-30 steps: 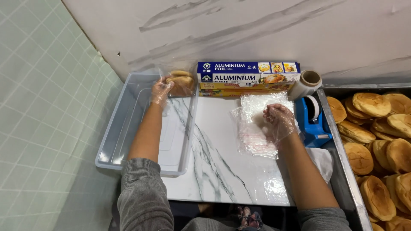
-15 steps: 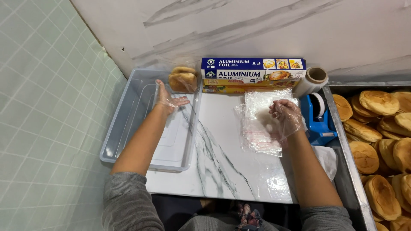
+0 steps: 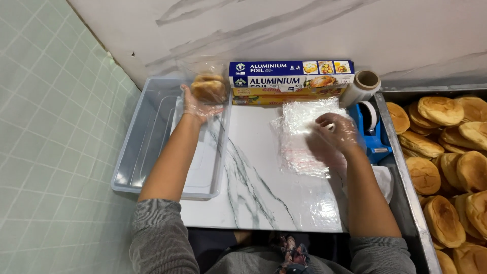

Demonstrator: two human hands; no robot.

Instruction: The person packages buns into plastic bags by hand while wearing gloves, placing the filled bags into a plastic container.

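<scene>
On the marble bench (image 3: 253, 187), the right hand (image 3: 337, 134) lies flat on a stack of clear plastic bags (image 3: 304, 134), its gloved grip spread and clamped on nothing. The left hand (image 3: 198, 107) reaches over the clear plastic tub (image 3: 147, 147), fingers open, just touching a bagged bun (image 3: 208, 87) that sits at the tub's far corner. Right of the bags stand a blue tape dispenser (image 3: 373, 134) and a tray of buns (image 3: 446, 152). Farthest, against the wall, lie a foil box (image 3: 289, 81) and a tape roll (image 3: 361, 87).
</scene>
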